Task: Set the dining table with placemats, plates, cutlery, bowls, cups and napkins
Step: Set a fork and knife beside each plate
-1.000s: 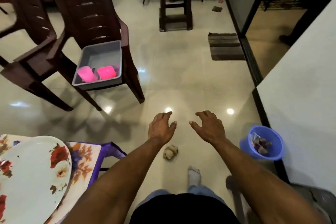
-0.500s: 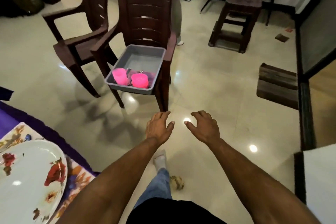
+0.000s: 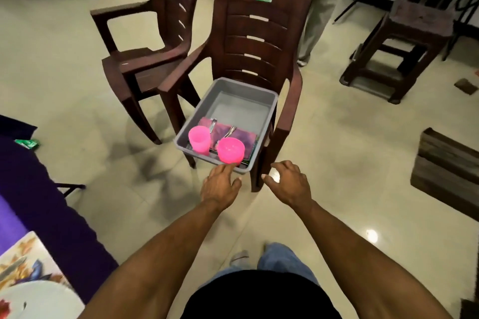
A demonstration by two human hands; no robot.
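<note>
Both bare arms reach forward over the glossy cream tile floor (image 3: 337, 163); the left hand (image 3: 219, 188) hangs with relaxed, slightly spread fingers just short of the near rim of a grey rectangular plastic tub (image 3: 261, 94), holding nothing; the right hand (image 3: 287, 184) hovers beside it, fingers loosely curved and empty, in front of the chair's front leg. The tub sits on the seat of a dark brown plastic armchair (image 3: 259, 33); inside, at its near end, stand a pink plastic cup (image 3: 199, 140) and a pink plastic bowl (image 3: 230, 150), with metal cutlery (image 3: 228, 132) lying on folded purple cloth napkins (image 3: 246, 137) behind them. At the lower left, a purple-covered table (image 3: 39, 202) carries a floral placemat (image 3: 23, 264) and a white floral plate (image 3: 39, 300).
</note>
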